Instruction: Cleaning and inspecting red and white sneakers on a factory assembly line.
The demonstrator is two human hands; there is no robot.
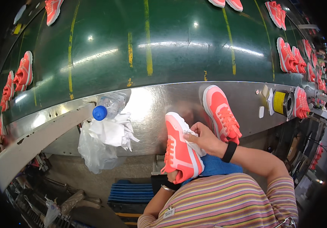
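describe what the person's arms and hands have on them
Both hands are bare. The right hand has a black band on its wrist; the left hand has a thin silver bangle beside a black band. The short sleeves are striped pink, yellow and purple.

Coral-pink lace-up sneaker with white sole (178,146)
Held upright, toe pointing away, with a white cloth (194,142) pressed against its side.

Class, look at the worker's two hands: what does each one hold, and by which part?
The left hand grips a coral sneaker from below at its heel end. The right hand presses a white cloth against the shoe's side.
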